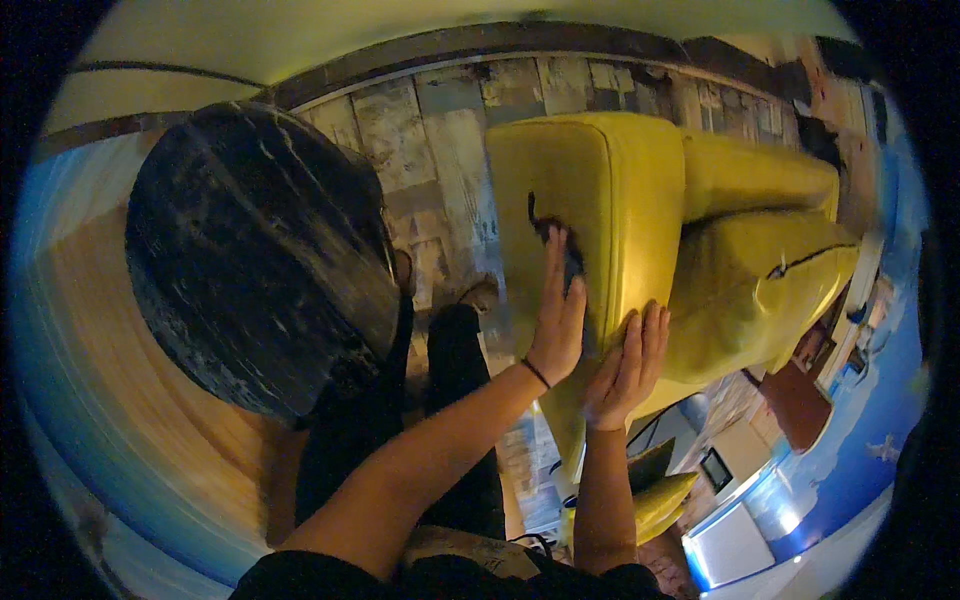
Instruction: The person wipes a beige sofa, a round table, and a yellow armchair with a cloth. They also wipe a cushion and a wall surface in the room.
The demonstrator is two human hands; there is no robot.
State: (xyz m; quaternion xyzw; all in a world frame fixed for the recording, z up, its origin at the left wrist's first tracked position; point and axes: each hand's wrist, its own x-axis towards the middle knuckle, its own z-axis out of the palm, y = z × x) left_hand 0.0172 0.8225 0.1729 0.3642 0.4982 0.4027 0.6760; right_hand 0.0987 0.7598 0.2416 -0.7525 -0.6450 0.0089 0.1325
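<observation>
A yellow sofa armrest [547, 157] with a piped seam stands in front of me. My left hand [559, 322] lies along its side face, fingers stretched out, a dark band around the wrist. By those fingertips shows a thin dark mark or strip [532, 206]; whether it is a tear, a strap or something else is unclear, and the hand partly covers what is beneath. Against the rounded corner of the armrest rests my right hand [626, 367], its fingers extended over the yellow upholstery. Neither hand visibly grasps anything.
To the left stands a round table with a dark marble-look top [255, 255]. A yellow cushion [750, 300] with a dark opening along its edge lies beyond the armrest. Weathered plank flooring [450, 150] runs below. A brown chair [799, 405] is at right.
</observation>
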